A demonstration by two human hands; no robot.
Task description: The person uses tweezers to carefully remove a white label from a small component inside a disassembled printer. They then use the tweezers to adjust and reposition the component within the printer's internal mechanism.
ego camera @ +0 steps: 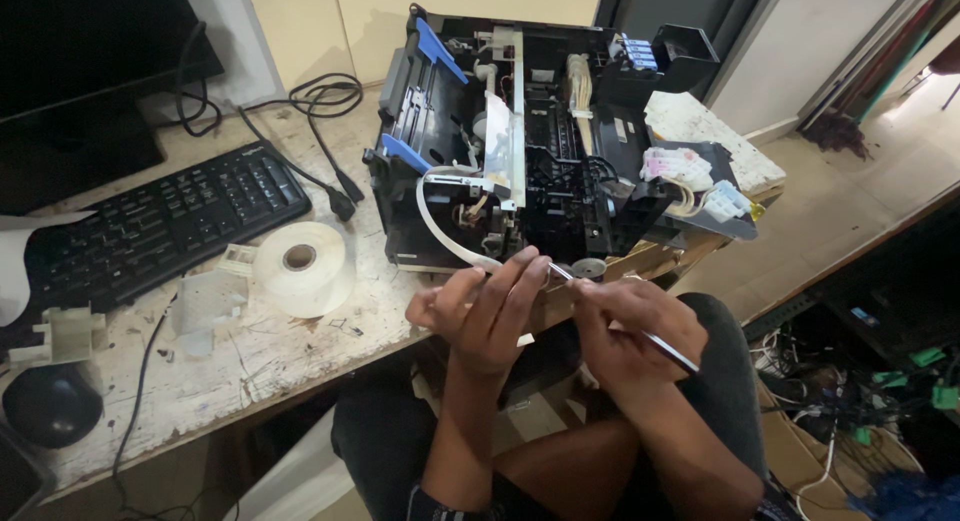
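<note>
Worn table (pixel 250 371); printer (pixel 540 141) stripped open. Below printer, left hand (pixel 485 316) pinches small part, right hand (pixel 625 331) grips screwdriver (pixel 655 341). Reassembly not done.

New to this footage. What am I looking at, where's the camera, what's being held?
There is one view, from a camera worn on the person's head, looking down at their own bare hands. The left hand and right hand meet at the desk edge, in front of an opened printer with its covers off. The right hand grips a thin metal tool, like tweezers or a small screwdriver. What the left hand pinches is too small to tell. Also on the desk: a black keyboard, a white tape roll and a black mouse.
</note>
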